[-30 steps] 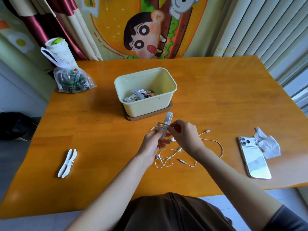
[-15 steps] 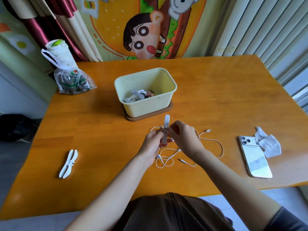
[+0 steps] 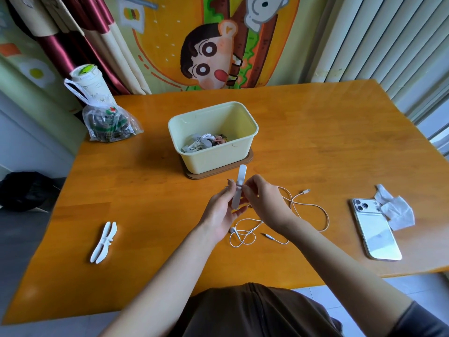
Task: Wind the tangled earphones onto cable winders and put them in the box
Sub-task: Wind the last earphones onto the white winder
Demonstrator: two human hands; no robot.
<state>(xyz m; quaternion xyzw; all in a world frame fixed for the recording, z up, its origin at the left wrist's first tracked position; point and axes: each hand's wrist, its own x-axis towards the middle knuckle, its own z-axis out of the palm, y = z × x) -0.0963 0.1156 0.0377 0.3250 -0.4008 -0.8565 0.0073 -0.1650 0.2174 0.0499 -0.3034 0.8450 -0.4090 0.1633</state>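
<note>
Two white cable winders: the held winder point(image 3: 239, 186) stands upright between both hands, the spare winder point(image 3: 104, 242) lies flat on the table point(image 3: 315, 142) at left. One cream box point(image 3: 213, 156) holds a heap of wound earphones point(image 3: 204, 143). The left hand point(image 3: 222, 210) grips the held winder's lower half and the right hand point(image 3: 264, 200) pinches its middle. The loose earphones point(image 3: 245, 235) lie looped on the table under the wrists

A package inside the clear plastic bag point(image 3: 109, 122) bore a few capitals, seemingly "NG", only partly legible. Faint writing on the white cup point(image 3: 90, 87) was too small to read.
</note>
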